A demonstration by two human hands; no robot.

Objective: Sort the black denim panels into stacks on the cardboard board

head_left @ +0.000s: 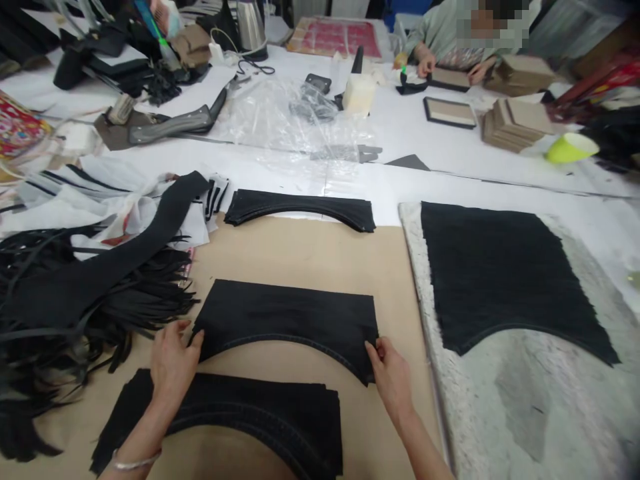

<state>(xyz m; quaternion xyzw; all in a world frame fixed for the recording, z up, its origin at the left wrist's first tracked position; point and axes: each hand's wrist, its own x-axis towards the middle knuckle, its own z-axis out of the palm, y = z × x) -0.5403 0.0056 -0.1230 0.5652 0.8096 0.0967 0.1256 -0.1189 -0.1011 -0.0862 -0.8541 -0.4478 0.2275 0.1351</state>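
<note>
A black fabric piece (295, 317) with a curved lower edge lies flat on a tan board (310, 257). My left hand (175, 360) pinches its left edge between thumb and fingers. At its lower right corner, my right hand (390, 373) grips the edge in the same way. Nearer to me lies a stack of similar black pieces (260, 407), partly hidden under my left forearm. Beyond the held piece sits a narrower black stack (300, 205) with an arched front edge.
On the right, a large black fabric stack (505, 273) rests on a worn grey slab (540, 400). Black strips (100, 287) pile up at the left. Clear plastic (280, 120) lies across the white table. Far right, a co-worker's hands (425, 61) handle a dark-edged panel (450, 79).
</note>
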